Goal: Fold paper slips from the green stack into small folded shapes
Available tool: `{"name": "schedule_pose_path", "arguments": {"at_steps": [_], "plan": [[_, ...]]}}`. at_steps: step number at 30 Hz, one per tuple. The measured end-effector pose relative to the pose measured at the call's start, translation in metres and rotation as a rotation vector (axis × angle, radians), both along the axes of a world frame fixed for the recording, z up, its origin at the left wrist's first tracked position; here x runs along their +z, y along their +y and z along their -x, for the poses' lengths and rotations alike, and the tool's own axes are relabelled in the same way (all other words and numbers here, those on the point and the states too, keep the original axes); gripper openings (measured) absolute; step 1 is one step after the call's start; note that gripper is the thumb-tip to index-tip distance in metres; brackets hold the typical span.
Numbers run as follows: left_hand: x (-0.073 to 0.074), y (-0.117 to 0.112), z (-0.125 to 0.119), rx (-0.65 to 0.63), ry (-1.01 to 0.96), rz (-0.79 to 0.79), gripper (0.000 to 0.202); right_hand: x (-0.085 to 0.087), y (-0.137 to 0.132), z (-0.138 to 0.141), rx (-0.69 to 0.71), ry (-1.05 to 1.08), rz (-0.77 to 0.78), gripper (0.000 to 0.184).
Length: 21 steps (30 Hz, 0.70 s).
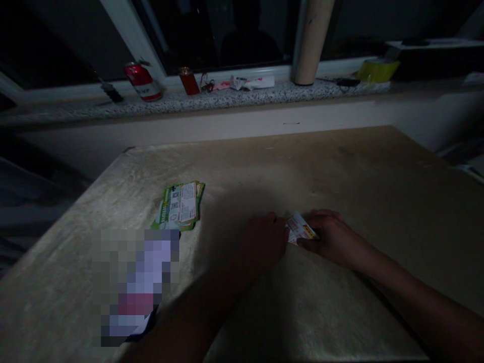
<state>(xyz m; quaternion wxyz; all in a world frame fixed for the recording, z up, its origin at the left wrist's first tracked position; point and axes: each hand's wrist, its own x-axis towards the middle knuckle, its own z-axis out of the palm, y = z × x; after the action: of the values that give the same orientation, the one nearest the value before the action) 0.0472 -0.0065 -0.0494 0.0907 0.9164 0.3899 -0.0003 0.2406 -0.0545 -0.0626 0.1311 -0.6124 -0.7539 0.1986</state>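
Note:
Both my hands meet over a beige table (359, 171) in dim light. A small white, red and yellow card (300, 228) is pinched between them. My right hand (330, 237) is closed around the card's right side. The fingers of my left hand (264, 241) are curled and touch the card's left edge. A stack of green and orange cards (179, 205) lies flat on the table to the left of my left hand.
A blurred-out patch (134, 285) covers something on the table at the lower left. On the stone window sill (227, 98) behind the table stand a red can (142, 80), a red lighter (188, 80), a cardboard tube (312, 40), a tape roll (376, 69) and small papers (251, 82).

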Motion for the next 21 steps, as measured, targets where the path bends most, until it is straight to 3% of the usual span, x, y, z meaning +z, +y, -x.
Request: {"name": "schedule_pose_path", "arguments": {"at_steps": [5,6,13,21], "plan": [[0.0022,0.0006,-0.0008,0.000,0.014,0.020,0.031,-0.0006,-0.0044,-0.0014,-0.019,0.114,-0.128,0.062],[0.0022,0.0006,-0.0007,-0.004,0.011,0.019,0.032,0.0002,-0.0055,-0.0013,0.006,0.123,-0.150,0.067],[0.0001,0.0011,0.0008,0.001,0.002,0.031,0.033,0.0082,-0.0075,-0.0015,0.172,0.051,-0.137,0.022],[-0.0010,0.0000,-0.0005,0.035,-0.025,0.009,0.035,0.0063,-0.0096,-0.0041,0.216,-0.028,-0.166,0.032]]}}
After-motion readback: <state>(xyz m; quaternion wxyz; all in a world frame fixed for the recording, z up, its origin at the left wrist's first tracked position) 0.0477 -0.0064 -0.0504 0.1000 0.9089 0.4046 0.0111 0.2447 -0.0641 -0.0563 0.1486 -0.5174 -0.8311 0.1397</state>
